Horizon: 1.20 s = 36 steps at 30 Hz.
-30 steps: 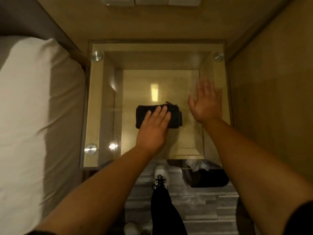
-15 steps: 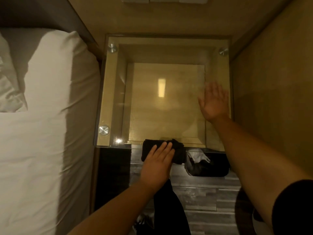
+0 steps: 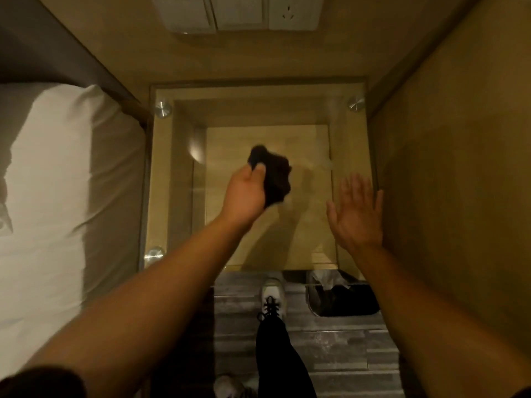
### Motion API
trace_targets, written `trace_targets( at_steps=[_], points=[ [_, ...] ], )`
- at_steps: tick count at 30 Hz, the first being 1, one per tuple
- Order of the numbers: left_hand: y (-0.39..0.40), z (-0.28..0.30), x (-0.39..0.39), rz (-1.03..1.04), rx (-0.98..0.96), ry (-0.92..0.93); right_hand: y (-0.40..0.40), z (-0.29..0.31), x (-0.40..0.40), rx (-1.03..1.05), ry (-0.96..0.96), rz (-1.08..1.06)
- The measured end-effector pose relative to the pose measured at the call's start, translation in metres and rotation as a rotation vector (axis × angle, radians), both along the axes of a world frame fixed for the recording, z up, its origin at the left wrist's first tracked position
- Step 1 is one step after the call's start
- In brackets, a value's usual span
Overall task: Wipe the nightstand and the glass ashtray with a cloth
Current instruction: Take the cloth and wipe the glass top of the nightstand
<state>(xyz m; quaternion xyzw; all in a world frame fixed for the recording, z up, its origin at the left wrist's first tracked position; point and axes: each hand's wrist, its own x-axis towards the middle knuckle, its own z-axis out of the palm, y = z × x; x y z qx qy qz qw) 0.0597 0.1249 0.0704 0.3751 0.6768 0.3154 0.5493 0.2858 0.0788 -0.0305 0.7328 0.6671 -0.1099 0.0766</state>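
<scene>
the nightstand (image 3: 169, 179) is a square wooden frame with a clear glass top, fixed on round metal studs at its corners; three studs show. it stands between a bed on the left and a wall panel on the right. through the glass a pale wooden shelf shows below. the cloth (image 3: 274, 175) is dark, nearly black, bunched into a loose lump over the middle of the glass; whether it touches the glass is unclear.
</scene>
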Motion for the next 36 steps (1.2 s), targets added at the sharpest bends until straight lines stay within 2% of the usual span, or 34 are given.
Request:
trace_targets(
  at_steps=[2, 4, 6, 8, 10, 16, 26, 36],
  points=[
    [0.076, -0.004, 0.021, -0.129, 0.242, 0.206, 0.0, 0.001, -0.001, 0.012, -0.012, 0.009],
    [0.145, -0.013, 0.049, -0.359, 0.398, 0.429, 0.001, 0.001, -0.002, 0.011, -0.021, 0.005],
    [0.192, -0.036, 0.077, -0.667, 0.451, 0.641, 0.002, 0.0, -0.001, 0.014, -0.024, 0.002],
    [0.206, -0.063, 0.096, -0.951, 0.445, 0.868, 0.001, -0.001, -0.002, 0.023, -0.005, -0.003],
    [0.2, -0.086, 0.104, -0.985, 0.479, 1.004, 0.002, 0.0, -0.002, 0.023, 0.003, -0.014],
    [0.164, -0.092, 0.095, -0.985, 0.562, 1.015, 0.002, 0.005, -0.003, 0.043, 0.012, -0.03],
    [-0.015, -0.093, 0.059, -1.0, 0.605, 0.894, -0.005, 0.002, 0.001, 0.057, 0.044, -0.023],
    [-0.159, -0.087, 0.039, -1.078, 0.546, 0.902, -0.041, 0.005, 0.009, 0.044, 0.073, 0.063]
  ],
)
